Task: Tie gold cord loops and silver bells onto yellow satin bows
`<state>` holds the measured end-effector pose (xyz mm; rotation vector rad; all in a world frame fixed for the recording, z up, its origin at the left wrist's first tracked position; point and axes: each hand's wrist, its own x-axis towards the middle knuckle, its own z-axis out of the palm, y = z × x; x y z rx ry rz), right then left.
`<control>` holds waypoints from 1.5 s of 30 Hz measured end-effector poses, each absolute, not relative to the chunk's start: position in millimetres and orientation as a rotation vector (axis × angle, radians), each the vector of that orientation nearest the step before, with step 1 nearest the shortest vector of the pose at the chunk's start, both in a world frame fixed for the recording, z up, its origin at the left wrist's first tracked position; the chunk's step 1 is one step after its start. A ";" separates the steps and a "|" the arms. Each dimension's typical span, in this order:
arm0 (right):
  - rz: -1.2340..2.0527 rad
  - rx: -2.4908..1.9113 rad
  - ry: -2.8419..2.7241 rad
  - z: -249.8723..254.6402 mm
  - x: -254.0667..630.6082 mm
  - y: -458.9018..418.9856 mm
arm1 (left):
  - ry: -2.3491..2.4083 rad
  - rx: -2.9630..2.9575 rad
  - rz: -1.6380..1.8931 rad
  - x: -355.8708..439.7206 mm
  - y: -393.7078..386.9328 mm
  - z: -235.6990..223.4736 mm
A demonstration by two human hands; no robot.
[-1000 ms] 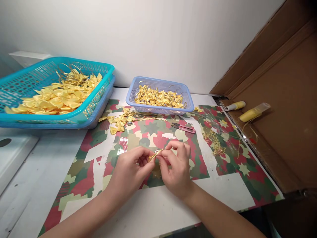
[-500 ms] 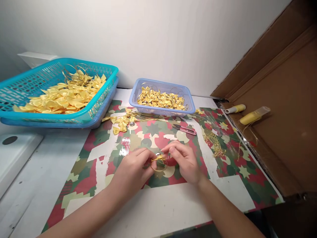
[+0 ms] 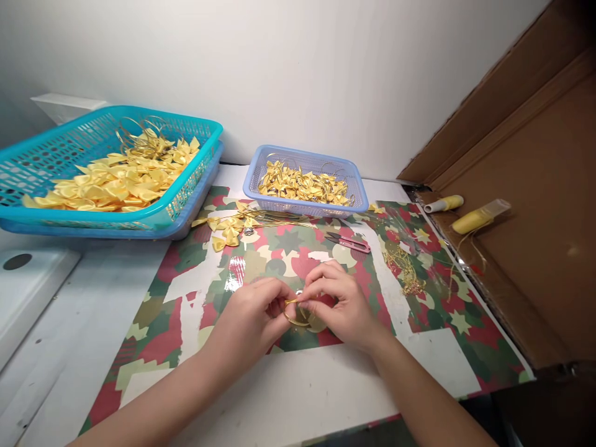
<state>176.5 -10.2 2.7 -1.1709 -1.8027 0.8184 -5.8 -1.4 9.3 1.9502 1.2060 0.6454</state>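
Note:
Near the middle of the table, my left hand [image 3: 254, 313] pinches a small yellow ribbon bow [image 3: 290, 302], mostly hidden by the fingers. A gold cord loop [image 3: 298, 323] hangs from it between the two hands. My right hand [image 3: 347, 304] is closed, thumb and fingertips pinched on the bow's right side; which strand they grip is too small to tell. Just behind the fingertips shows a bit of a silver bell [image 3: 299, 291]. Beyond the hands lie pink thread snips [image 3: 351, 243] and a cluster of loose yellow bows [image 3: 229, 230] with gold cords.
At the left, a turquoise basket [image 3: 193, 177] full of yellow bows rests on a blue one. A smaller lilac basket [image 3: 305, 208] of bows stands at the back. Gold cord scraps [image 3: 407, 270] lie right, near two yellow thread spools [image 3: 475, 218] by a cardboard wall [image 3: 526, 186].
My right hand has moved left and closed its fingertips on the bow beside my left fingers. The bow and bell are now more covered; the left hand has hardly moved.

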 end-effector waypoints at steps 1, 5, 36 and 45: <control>0.842 -1.149 -1.781 2.4 176.6 -9.7 | 1.215 1.937 0.635 -5.7 -0.3 9.2; 0.937 -1.076 -1.543 1.5 180.0 -7.9 | 1.265 1.853 0.580 -5.8 5.5 8.8; 1.114 -1.033 -1.386 -5.1 173.7 -4.8 | 0.843 1.491 0.441 -8.9 18.2 16.0; 0.894 -1.115 -1.565 -6.5 170.9 -8.9 | 0.907 0.761 0.804 1.3 20.5 -8.5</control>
